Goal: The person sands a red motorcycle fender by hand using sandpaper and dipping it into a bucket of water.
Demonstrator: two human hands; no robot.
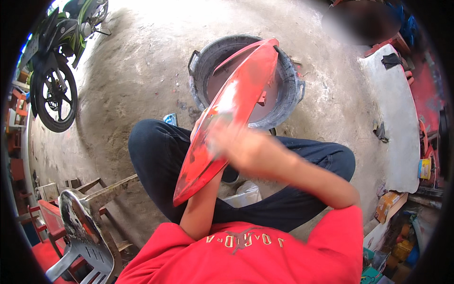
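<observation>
A long, curved red motorcycle body panel [250, 78] slants from over the basin down to my lap, its paint patchy with dull and dark areas. From beneath, my left hand [196, 128] grips it; a few fingers show at its left edge and the rest is hidden. Across the middle of the panel lies my right hand [243, 146], smeared by motion. Whether anything is under its fingers cannot be made out. The panel's far end reaches over a round dark basin [195, 90] of murky pinkish water.
A motorcycle [56, 92] stands at the far left. Beside my left knee is a small blue packet [170, 119]. A worn chair [90, 232] sits at lower left. On the right are a pale slab [395, 118], a dark rag [379, 132] and a cardboard box [390, 206].
</observation>
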